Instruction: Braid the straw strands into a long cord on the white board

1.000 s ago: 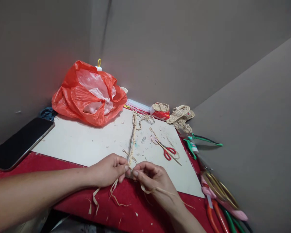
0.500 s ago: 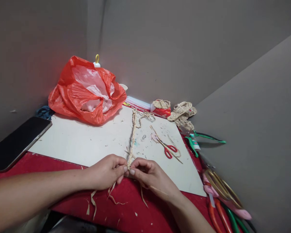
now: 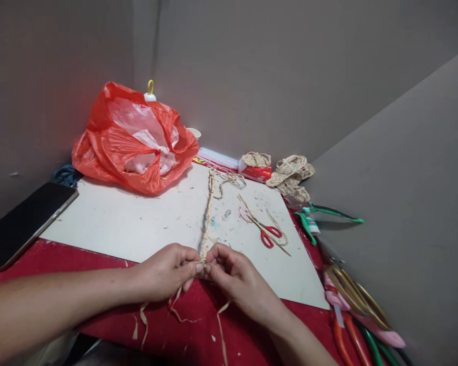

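Observation:
A narrow braided straw strip [image 3: 207,218] runs down the middle of the white board [image 3: 114,218] to its front edge. My left hand [image 3: 168,272] pinches the near end of the braid between thumb and fingers. Right beside it, my right hand [image 3: 238,279] pinches the same end, with the two sets of fingertips almost touching. Loose flat strands [image 3: 222,325] hang below both hands over the red cloth [image 3: 183,335]. Red-handled scissors [image 3: 267,233] lie on the board to the right, among thin straw pieces. The fingertips partly hide the braid's end.
A red plastic bag [image 3: 137,142] stands at the back left, near a black phone [image 3: 26,221]. Along the back right are a red box [image 3: 256,172] and coiled braids [image 3: 292,175]. Green-handled pliers [image 3: 309,229] and gold-handled scissors [image 3: 356,295] lie along the right edge.
The view has shifted slightly. Both hands still pinch the braid's end; the fingers of my right hand have moved a little, and a strand now hangs longer below that hand.

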`<state>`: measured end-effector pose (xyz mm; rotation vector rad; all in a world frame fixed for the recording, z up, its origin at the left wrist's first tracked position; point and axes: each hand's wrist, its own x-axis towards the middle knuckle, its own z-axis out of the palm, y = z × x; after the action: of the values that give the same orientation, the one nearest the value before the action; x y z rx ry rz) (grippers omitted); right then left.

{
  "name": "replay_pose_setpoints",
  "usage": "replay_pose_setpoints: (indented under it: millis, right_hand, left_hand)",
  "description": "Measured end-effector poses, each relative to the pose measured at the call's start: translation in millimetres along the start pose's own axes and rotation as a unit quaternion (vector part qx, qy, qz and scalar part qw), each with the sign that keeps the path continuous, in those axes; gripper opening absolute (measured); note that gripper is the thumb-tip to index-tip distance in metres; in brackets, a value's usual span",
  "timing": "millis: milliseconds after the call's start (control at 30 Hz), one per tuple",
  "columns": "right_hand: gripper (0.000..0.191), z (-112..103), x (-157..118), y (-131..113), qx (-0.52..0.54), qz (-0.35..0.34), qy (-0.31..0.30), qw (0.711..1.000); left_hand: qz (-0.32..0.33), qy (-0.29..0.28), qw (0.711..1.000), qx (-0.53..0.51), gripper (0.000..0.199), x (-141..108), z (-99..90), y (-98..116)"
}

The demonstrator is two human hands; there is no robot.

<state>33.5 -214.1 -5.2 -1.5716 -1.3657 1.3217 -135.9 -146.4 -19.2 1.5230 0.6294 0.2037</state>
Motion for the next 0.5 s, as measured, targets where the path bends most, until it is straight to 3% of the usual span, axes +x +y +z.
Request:
replay_pose_setpoints:
  millis: [200,367,500]
  right_hand:
    - [0.018,0,-2,2,0.022,0.027,-0.006,0.999]
    - [0.023,-5,1,-2,0.102,0.104,-0.064,0.987]
    - [0.027,-9,6,3,0.188,0.106,-0.073,0.974]
  left_hand:
    - [-0.019,0.012,1.0,-0.008,0.032,1,2.5,-1]
    - [-0.042,-0.001,0.999,-0.019,0.027,0,2.2,5]
    - [-0.042,-0.002,0.999,-0.007,0.025,-1,1.9,10]
